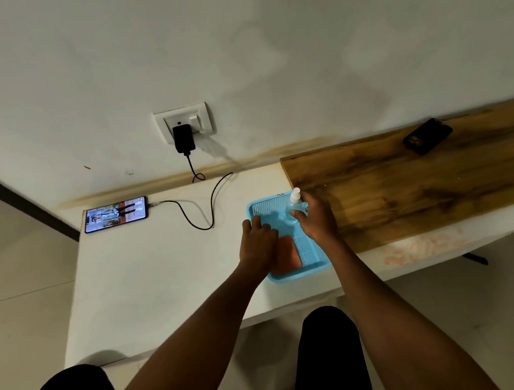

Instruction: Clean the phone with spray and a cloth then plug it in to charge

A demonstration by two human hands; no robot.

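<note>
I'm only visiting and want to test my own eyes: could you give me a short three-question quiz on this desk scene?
1. True or false: the black charging cable runs from the black wall adapter to the lit smartphone.
2. What does the right hand hold? A) the clear plastic spray bottle with a white nozzle B) the dark wallet-like object C) the cable
3. Fill in: the left hand reaches into the light blue perforated plastic ___, over the orange cloth.

Key: 1 true; 2 A; 3 basket.
</note>
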